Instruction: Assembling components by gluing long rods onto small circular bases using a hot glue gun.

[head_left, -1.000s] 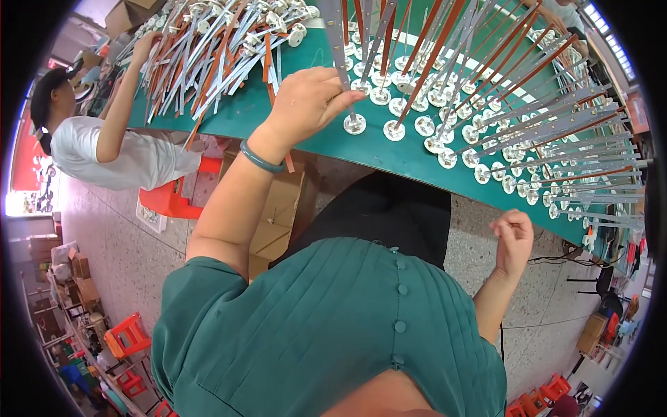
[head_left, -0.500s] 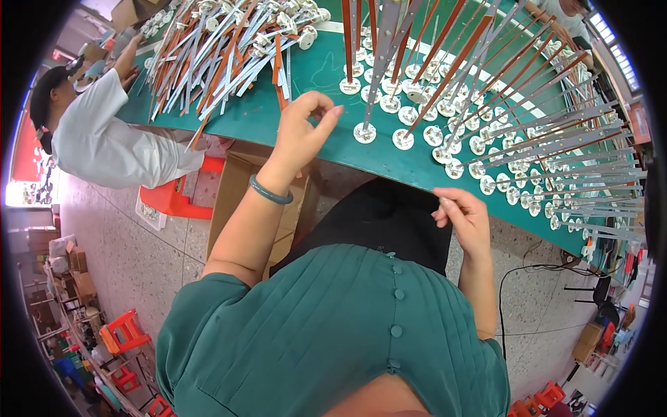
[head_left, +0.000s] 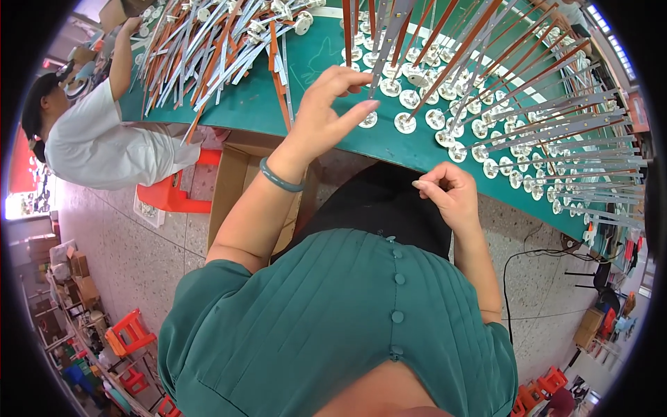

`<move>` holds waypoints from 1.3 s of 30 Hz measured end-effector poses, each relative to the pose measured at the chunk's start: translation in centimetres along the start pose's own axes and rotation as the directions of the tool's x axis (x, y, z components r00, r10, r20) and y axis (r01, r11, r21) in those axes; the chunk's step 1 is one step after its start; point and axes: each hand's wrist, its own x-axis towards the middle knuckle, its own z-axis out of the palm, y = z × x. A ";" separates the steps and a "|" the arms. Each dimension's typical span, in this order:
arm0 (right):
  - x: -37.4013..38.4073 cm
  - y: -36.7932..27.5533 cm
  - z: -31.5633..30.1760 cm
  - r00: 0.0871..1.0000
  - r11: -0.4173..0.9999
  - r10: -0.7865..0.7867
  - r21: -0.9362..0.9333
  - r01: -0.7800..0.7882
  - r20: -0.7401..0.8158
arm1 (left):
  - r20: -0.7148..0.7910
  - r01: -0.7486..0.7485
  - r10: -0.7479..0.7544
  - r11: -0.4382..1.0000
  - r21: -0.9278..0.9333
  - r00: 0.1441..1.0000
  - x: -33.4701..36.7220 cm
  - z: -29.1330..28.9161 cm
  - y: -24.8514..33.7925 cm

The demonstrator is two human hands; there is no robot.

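My left hand (head_left: 326, 115), a grey-green bangle (head_left: 280, 177) on its wrist, reaches over the green table. Its thumb and forefinger are spread, with the fingertips beside the nearest grey metal strip (head_left: 390, 43); whether they touch it I cannot tell. This strip stands upright on a white round base (head_left: 368, 120), partly hidden behind the thumb. At the table's front edge, over my lap, my right hand (head_left: 451, 198) is closed with thumb against curled fingers. Anything between those fingers is too small to make out.
Many more strips, brown and grey, stand on white bases (head_left: 405, 123) across the right of the green table (head_left: 347, 142). A loose pile of strips (head_left: 215, 62) lies at left. A person in white (head_left: 104, 139) works there. A cardboard box (head_left: 229, 181) is beneath the edge.
My left hand has moved right toward the grey strip, its thumb and forefinger opening wider. My right hand has risen slightly and shifted left. The person at left has raised an arm.
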 end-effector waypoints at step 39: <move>-1.6 -5.1 0.4 0.860 0.809 -0.504 -0.394 0.436 -0.084 | 0.209 0.201 -0.139 0.927 -0.316 0.968 0.3 5.0 9.4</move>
